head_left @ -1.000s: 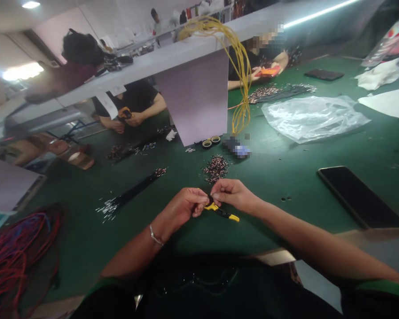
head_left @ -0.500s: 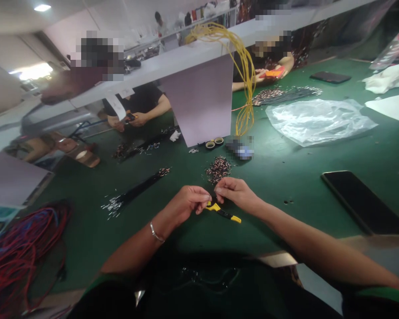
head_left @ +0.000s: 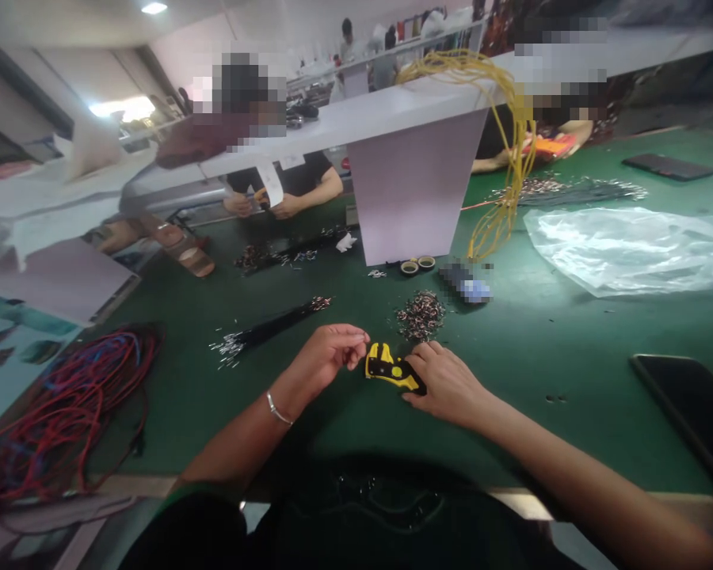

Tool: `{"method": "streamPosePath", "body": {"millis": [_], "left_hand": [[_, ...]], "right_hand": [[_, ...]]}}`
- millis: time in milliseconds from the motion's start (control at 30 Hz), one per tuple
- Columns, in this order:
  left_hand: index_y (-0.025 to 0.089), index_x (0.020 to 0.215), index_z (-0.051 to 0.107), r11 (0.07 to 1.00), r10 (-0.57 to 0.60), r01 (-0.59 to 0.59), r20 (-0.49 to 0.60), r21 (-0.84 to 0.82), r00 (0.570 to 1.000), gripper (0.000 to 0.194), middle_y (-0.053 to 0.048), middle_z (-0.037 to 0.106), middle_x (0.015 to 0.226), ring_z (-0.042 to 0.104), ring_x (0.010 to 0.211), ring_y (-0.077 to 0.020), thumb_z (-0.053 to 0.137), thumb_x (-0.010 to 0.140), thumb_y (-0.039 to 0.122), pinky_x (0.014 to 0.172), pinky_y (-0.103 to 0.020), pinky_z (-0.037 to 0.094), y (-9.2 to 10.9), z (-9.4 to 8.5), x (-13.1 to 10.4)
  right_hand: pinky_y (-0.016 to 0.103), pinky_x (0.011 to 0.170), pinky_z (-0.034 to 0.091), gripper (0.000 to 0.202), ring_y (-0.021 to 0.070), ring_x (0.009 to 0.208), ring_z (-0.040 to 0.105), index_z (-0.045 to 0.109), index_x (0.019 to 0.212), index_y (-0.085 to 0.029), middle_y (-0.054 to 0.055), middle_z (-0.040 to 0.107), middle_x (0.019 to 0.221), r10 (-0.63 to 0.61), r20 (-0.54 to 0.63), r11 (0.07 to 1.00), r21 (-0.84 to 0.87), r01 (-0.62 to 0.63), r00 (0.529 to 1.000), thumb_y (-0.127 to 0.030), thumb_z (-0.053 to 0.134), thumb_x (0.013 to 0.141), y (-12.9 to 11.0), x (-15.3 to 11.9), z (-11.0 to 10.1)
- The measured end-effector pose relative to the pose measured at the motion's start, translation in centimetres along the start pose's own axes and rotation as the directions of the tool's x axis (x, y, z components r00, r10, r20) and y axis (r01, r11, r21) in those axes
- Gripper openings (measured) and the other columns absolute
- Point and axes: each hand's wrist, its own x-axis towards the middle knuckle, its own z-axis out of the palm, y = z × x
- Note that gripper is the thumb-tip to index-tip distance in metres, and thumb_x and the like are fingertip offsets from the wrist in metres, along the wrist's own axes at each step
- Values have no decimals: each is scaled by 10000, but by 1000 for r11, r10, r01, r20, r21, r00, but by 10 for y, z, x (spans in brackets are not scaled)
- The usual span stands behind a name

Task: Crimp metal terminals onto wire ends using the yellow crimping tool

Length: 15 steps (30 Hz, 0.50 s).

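Observation:
A yellow and black crimping tool lies on the green table. My right hand is wrapped around its handles. My left hand sits just left of the tool head, thumb and fingers pinched together; whatever is between them is too small to make out. A heap of small metal terminals lies just beyond my right hand. A bundle of black wires with metal ends lies to the left of my left hand.
A dark phone lies at the right edge. Clear plastic bag at back right, yellow wires hanging from a white shelf, tape rolls, red and blue cables at left. Other people work across the table.
My right hand has left the pinch with my left hand and dropped onto the tool's handles, turning the tool. The camera has swung left.

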Motion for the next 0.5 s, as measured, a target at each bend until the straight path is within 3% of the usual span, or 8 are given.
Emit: {"method": "streamPosePath", "body": {"millis": [167, 267, 333, 400, 467, 500], "left_hand": [[100, 698, 659, 998, 10, -11, -17, -55, 1000, 93, -18, 578, 541, 472, 444, -78, 686, 647, 173, 428, -223, 330, -2, -3, 0], [99, 710, 657, 997, 21, -22, -12, -77, 1000, 104, -13, 571, 546, 468, 445, -76, 690, 652, 179, 423, -219, 326, -2, -4, 0], [96, 717, 653, 996, 40, -41, -17, -79, 999, 114, -10, 567, 543, 469, 448, -76, 692, 660, 186, 420, -213, 326, -1, -5, -1], [93, 720, 649, 995, 64, -66, -29, -69, 998, 122, -9, 567, 541, 472, 452, -77, 696, 666, 193, 419, -208, 330, 0, -4, -1], [92, 728, 649, 995, 75, -77, -37, -56, 997, 133, -10, 573, 545, 475, 453, -76, 701, 675, 203, 420, -205, 338, 0, -2, 0], [92, 735, 650, 996, 75, -77, -38, -50, 996, 139, -11, 579, 548, 477, 453, -75, 701, 682, 210, 422, -204, 342, 0, 0, 1]], "right_hand": [[362, 745, 438, 232, 261, 863, 556, 626, 896, -159, 102, 616, 901, 89, -43, 990, 110, -84, 995, -233, 629, 676, 9, 5, 9], [346, 720, 444, 283, 229, 813, 575, 624, 914, -169, 75, 622, 907, 249, -45, 897, 386, -213, 967, -268, 640, 650, 17, 9, 9], [318, 651, 438, 307, 197, 719, 569, 625, 908, -169, 47, 625, 834, 363, 47, 682, 667, -300, 931, -334, 659, 651, 21, 10, 6], [290, 577, 412, 302, 164, 615, 541, 625, 885, -157, 31, 619, 738, 395, 181, 345, 879, -328, 901, -377, 654, 680, 24, 11, 1], [282, 549, 399, 275, 150, 575, 526, 627, 886, -144, 42, 623, 718, 349, 238, 45, 962, -270, 906, -365, 626, 722, 24, 12, -5], [286, 553, 404, 262, 154, 590, 531, 632, 899, -141, 58, 633, 751, 322, 230, -57, 973, -223, 919, -340, 617, 730, 23, 11, -8]]}}
